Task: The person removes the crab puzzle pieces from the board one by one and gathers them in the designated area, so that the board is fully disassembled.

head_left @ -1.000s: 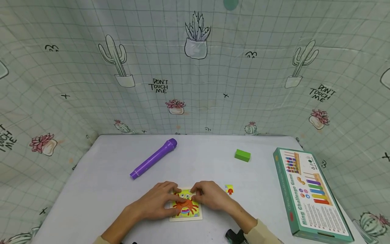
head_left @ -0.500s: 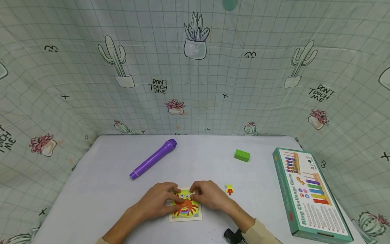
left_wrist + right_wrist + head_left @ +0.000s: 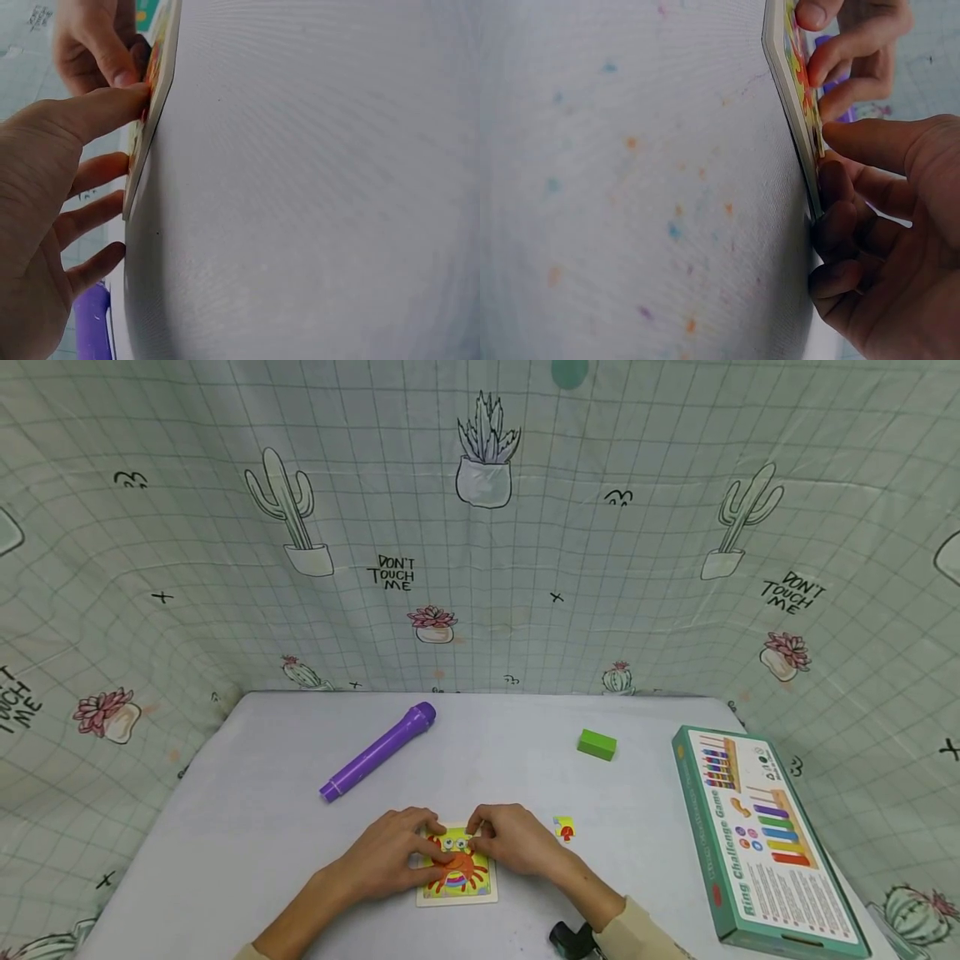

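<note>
A square jigsaw puzzle (image 3: pixel 480 887) with a crab picture lies in a pale wooden tray (image 3: pixel 459 901) at the table's front middle. From the left, my left hand (image 3: pixel 386 857) lies on it, thumb and fingertips pressing its face; in the left wrist view that thumb (image 3: pixel 112 109) touches the picture and the other fingers spread along the edge. My right hand (image 3: pixel 517 843) works at the upper right corner. There its thumb (image 3: pixel 870 142) and index finger pinch a yellow puzzle piece (image 3: pixel 821 150), partly hidden by the fingers. One loose puzzle piece (image 3: pixel 565 829) lies right of this hand.
Behind the hands lie a purple tube with a knobbed end (image 3: pixel 378 752) and a green block (image 3: pixel 597 744). At right rests a Ring Challenge Game box (image 3: pixel 768 843). Beside the right sleeve is a black object (image 3: pixel 572 941). A patterned cloth (image 3: pixel 525 635) hangs behind the table.
Both hands stay at the puzzle almost unmoved. Compared with a second ago, the left fingers and the right fingertips have shifted very slightly, uncovering a little more of the crab's eyes.
</note>
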`<control>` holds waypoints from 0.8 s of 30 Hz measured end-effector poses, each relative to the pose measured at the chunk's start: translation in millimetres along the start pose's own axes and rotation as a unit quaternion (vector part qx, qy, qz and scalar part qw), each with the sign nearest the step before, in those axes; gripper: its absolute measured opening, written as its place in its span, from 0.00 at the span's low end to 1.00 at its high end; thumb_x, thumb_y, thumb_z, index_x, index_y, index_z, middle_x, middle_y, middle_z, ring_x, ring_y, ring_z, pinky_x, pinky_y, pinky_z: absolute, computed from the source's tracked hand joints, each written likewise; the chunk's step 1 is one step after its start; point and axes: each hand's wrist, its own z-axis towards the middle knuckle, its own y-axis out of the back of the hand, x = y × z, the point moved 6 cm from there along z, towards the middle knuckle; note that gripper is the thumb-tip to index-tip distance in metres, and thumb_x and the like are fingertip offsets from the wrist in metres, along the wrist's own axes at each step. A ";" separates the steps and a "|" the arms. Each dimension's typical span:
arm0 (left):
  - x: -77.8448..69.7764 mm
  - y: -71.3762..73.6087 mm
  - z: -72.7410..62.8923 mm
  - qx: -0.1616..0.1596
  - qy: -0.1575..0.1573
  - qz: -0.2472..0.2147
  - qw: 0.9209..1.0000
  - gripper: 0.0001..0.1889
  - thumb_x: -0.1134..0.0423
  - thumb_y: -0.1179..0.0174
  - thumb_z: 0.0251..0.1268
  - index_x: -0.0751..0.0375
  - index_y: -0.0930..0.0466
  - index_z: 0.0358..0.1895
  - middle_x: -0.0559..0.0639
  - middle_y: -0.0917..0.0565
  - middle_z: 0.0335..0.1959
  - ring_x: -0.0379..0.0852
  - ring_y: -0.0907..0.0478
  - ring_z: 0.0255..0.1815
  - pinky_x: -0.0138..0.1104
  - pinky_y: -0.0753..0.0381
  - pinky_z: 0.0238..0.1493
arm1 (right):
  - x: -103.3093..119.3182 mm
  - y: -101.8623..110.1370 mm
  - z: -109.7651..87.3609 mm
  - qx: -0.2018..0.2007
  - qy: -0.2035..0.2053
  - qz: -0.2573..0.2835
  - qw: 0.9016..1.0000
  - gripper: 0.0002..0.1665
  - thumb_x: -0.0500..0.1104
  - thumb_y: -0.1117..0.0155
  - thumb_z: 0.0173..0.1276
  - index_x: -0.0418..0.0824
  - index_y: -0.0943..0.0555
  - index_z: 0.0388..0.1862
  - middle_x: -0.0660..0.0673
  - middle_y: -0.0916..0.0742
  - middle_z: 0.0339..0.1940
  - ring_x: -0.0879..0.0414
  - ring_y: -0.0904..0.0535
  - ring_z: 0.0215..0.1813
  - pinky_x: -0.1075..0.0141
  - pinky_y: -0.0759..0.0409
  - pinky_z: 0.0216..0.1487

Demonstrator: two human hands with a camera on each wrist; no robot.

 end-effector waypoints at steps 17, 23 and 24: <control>-0.5 1.8 1.8 0.000 -0.002 -0.006 1.000 0.11 0.43 0.33 0.63 0.31 0.11 0.48 0.39 0.18 0.51 0.44 0.25 0.60 0.50 0.25 0.58 | -0.4 0.9 1.9 0.000 -0.003 0.003 1.000 0.03 0.44 0.31 0.68 0.48 0.17 0.37 0.57 0.22 0.21 0.66 0.30 0.22 0.71 0.33 0.25; -0.1 0.9 1.4 -0.001 -0.003 -0.004 1.000 0.11 0.43 0.33 0.63 0.31 0.11 0.47 0.38 0.18 0.51 0.44 0.25 0.59 0.50 0.25 0.57 | -0.3 0.5 1.5 -0.002 -0.002 0.008 1.000 0.03 0.44 0.31 0.68 0.48 0.17 0.36 0.57 0.22 0.21 0.66 0.30 0.22 0.71 0.33 0.25; 0.0 0.8 1.4 -0.001 -0.003 -0.003 1.000 0.11 0.43 0.33 0.62 0.31 0.11 0.47 0.38 0.18 0.51 0.44 0.25 0.59 0.50 0.25 0.57 | -0.2 0.4 1.6 -0.003 0.000 0.008 1.000 0.03 0.44 0.31 0.68 0.48 0.17 0.36 0.57 0.22 0.21 0.66 0.30 0.22 0.71 0.33 0.25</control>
